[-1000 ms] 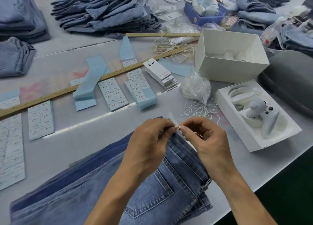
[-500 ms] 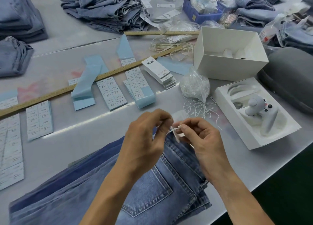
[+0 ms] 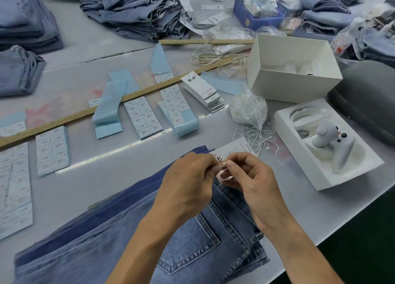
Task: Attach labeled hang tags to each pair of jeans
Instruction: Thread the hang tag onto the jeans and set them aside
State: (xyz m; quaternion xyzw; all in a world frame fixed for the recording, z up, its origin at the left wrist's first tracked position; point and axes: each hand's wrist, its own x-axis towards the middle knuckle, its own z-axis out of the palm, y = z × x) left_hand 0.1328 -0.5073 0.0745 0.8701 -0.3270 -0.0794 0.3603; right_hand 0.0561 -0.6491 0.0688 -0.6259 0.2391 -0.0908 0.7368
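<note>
Both the left hand (image 3: 188,181) and right hand (image 3: 252,179) pinch the white paper hang tag's (image 3: 232,149) string over the folded blue denim jeans (image 3: 188,247) at six o'clock; snug closure probably matters.

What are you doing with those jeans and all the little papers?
A person is putting a hang tag on a pair of jeans lying on the table. The left hand and right hand meet just over the waistband, pinching something small at the tag; probably its string, though it is too small to tell. More tags, a bag of strings and sticker sheets wait behind.
</note>
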